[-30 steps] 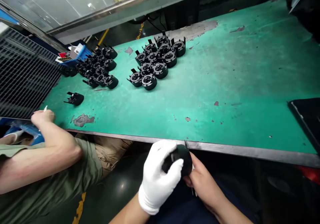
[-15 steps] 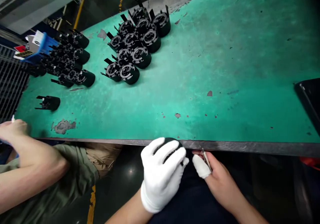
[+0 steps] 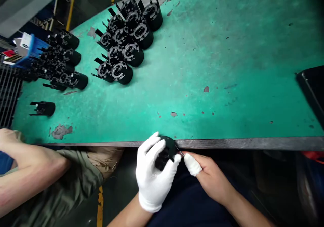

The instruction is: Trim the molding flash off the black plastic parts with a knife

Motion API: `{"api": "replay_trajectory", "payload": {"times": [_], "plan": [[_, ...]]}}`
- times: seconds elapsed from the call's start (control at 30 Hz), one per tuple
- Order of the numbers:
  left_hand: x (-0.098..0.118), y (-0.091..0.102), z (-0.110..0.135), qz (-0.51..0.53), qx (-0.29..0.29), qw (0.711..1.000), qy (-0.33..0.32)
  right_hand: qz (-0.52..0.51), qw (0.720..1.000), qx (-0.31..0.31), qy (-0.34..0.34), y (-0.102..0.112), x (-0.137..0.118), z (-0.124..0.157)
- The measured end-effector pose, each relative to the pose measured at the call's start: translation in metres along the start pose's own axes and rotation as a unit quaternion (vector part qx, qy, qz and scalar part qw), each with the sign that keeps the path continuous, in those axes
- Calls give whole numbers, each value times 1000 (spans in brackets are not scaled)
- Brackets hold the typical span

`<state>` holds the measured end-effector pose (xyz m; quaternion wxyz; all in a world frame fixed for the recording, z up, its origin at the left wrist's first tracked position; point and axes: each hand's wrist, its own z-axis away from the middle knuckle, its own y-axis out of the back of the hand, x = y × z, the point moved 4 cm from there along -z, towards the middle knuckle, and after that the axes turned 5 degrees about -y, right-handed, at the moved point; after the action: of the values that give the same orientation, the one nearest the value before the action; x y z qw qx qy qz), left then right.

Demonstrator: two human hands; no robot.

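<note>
My left hand (image 3: 155,176), in a white glove, is wrapped round a black round plastic housing (image 3: 169,145) at the table's front edge. Its fingers and thumb hide much of the part, whose dark inner side shows between them. My right hand (image 3: 205,173) is bare apart from a white cover on the thumb. Pinched in it is a thin, pointed metal tool (image 3: 180,151), its tip at the right side of the housing. Whether the tip touches the plastic I cannot tell.
Several similar black housings (image 3: 121,72) stand grouped on the green table (image 3: 243,85). More sit at the left beside a blue bin (image 3: 32,50), and one housing (image 3: 47,108) lies alone. Another person's arm (image 3: 27,166) is at the left. A black object (image 3: 314,88) rests at the right.
My right hand has moved left, bringing the tool to the housing. My left hand has turned, so more of the part shows. The view has shifted slightly.
</note>
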<state>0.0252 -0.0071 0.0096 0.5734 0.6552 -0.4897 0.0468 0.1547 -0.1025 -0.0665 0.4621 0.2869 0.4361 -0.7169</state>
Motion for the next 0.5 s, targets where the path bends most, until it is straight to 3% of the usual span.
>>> {"api": "replay_trajectory", "payload": {"times": [0.5], "plan": [[-13, -2, 12, -5, 11, 1000, -21, 19, 999, 42, 4, 0, -5, -8]]}}
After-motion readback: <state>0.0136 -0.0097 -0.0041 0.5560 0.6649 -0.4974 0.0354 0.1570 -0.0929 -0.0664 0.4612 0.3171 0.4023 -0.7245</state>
